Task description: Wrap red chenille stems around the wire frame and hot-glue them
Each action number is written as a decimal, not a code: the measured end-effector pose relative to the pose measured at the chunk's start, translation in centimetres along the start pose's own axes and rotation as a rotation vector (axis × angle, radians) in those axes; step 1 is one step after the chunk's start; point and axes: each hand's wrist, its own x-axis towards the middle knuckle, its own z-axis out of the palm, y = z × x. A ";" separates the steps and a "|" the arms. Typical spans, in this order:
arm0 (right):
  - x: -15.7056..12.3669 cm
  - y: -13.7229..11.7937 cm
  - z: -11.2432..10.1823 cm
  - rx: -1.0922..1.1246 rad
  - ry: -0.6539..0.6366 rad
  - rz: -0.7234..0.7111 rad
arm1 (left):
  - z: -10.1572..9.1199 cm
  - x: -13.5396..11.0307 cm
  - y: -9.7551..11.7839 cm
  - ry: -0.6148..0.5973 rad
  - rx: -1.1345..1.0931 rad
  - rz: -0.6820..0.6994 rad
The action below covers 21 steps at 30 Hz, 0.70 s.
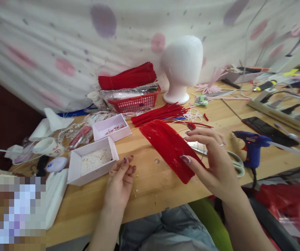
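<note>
My right hand point(217, 164) holds a wide, curved red fuzzy band point(165, 144) above the table, thumb on its near face and fingers behind its far edge. It looks like chenille strips laid side by side. My left hand point(121, 181) is closed, thumb against curled fingers, just right of a white box of small pearl beads point(94, 162); whether something tiny is in the pinch is hidden. Behind the band lies a bundle of red chenille stems point(160, 114). Scissors point(236, 162) lie partly hidden behind my right hand.
A blue glue gun point(254, 146) stands to the right, by a black phone point(270, 131) and a power strip point(277, 113). At the back are a white foam head point(182, 66) and a red basket point(136, 103). A second box point(112, 128) holds coloured gems.
</note>
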 end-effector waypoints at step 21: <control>-0.2 0.0 0.3 -0.032 0.026 -0.008 | 1.0 -1.7 1.0 -0.155 -0.091 -0.058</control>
